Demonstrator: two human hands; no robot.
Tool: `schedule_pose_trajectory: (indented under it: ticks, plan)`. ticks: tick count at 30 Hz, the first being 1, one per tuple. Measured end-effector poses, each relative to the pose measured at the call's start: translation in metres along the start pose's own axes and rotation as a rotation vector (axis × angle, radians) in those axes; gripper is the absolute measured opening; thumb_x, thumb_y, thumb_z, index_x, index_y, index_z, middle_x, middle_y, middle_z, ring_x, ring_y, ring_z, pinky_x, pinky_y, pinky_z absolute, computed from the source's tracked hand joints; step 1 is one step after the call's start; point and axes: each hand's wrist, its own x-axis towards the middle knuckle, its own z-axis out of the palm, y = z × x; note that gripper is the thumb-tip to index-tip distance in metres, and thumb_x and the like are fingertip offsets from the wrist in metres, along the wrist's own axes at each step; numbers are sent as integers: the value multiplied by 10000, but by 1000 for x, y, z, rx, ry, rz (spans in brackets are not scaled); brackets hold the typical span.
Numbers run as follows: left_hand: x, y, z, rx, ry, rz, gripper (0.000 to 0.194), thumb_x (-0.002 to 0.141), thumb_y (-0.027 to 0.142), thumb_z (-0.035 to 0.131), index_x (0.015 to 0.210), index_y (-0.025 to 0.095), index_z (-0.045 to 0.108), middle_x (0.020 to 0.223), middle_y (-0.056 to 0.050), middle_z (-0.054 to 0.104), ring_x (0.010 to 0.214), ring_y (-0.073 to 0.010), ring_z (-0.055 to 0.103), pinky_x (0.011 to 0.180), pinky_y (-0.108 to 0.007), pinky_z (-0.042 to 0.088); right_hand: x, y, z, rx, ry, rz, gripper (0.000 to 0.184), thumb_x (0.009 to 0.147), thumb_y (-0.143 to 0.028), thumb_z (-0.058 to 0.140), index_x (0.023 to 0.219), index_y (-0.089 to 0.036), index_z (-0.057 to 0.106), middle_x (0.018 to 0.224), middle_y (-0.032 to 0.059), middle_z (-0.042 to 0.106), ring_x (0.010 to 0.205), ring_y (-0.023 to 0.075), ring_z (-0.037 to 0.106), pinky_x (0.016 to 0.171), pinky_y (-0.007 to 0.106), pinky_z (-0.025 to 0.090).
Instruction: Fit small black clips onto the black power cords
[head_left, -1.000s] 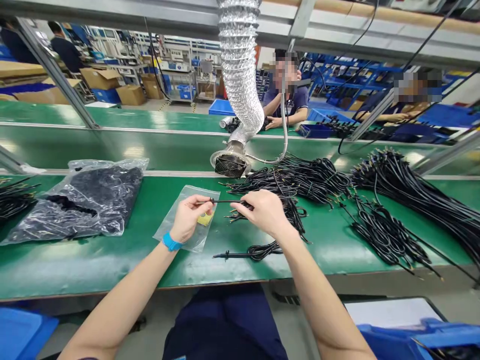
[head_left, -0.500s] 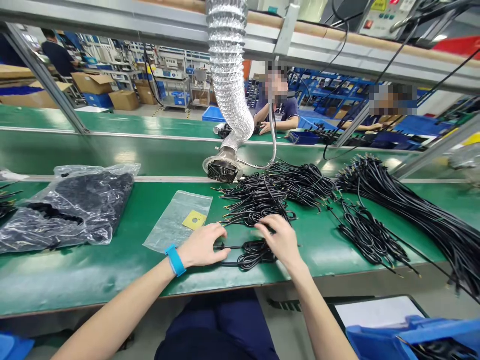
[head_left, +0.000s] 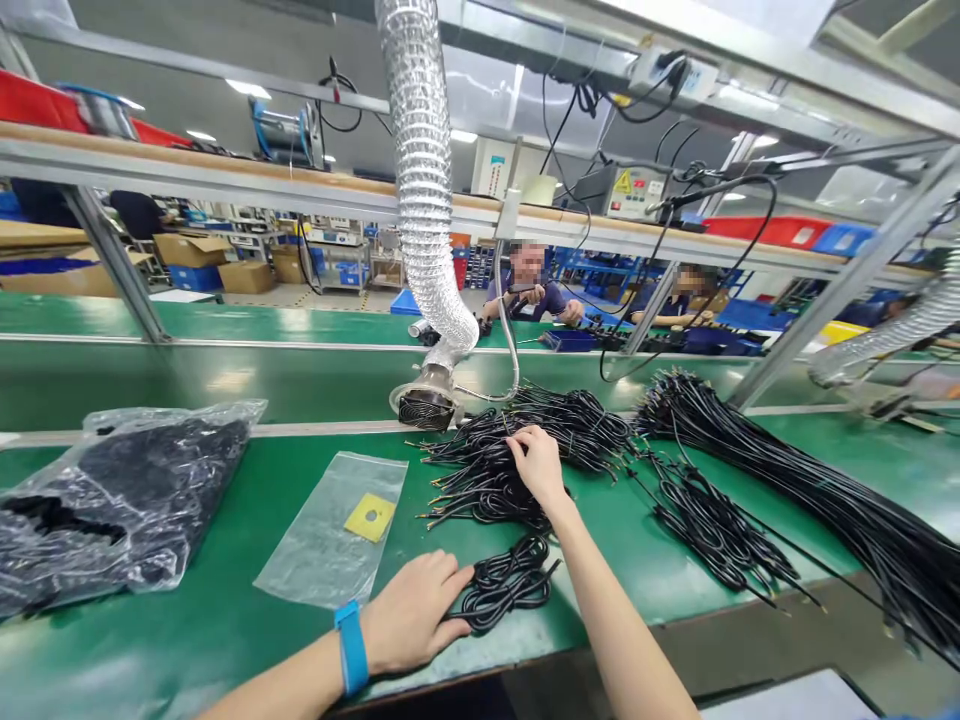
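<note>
My left hand [head_left: 417, 612], with a blue wristband [head_left: 350, 648], rests on the bench over the left ends of a small set of coiled black cables [head_left: 511, 582]. Its fingers and thumb close around those ends, which the hand hides. My right hand [head_left: 538, 466] reaches over a larger pile of black cable bundles [head_left: 487, 465]. Its fingertips are bent down and pinched together on a cable in that pile, and the exact grip is partly hidden. Copper-coloured tips stick out on the pile's left side.
A clear zip bag [head_left: 319, 535] with a yellow card [head_left: 370, 517] lies left of the cables. Farther left is a plastic bag of black parts [head_left: 142, 500]. A fume duct [head_left: 424, 170] hangs ahead. Long black cables [head_left: 795, 480] cover the right side. Two people sit opposite.
My right hand has left the small cable coil and moved away from me onto the larger pile. My left hand stays at the coil's left ends. The head view has tilted up.
</note>
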Motion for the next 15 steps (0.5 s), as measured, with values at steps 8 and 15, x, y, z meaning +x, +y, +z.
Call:
schedule_pose_trajectory:
  ticks: [8,15]
  plan:
    - [2,-1,-3,31,40,60,513,891,494,579,1253,137,511,1004,-101,621,900,-248,593,784,-368,491,-8,-27,-36,50,297,-6,387,1026,-380,332,1034,-147,641,768,63,640,657,166,587,662,296,452]
    - [4,-9,6,93,106,125,521,896,509,568,1207,92,567,921,-97,657,848,-227,609,718,-338,470,-31,-113,3,88,-40,-637,221,973,-191,507,1047,-191,715,800,54,666,745,165,552,732,293,417]
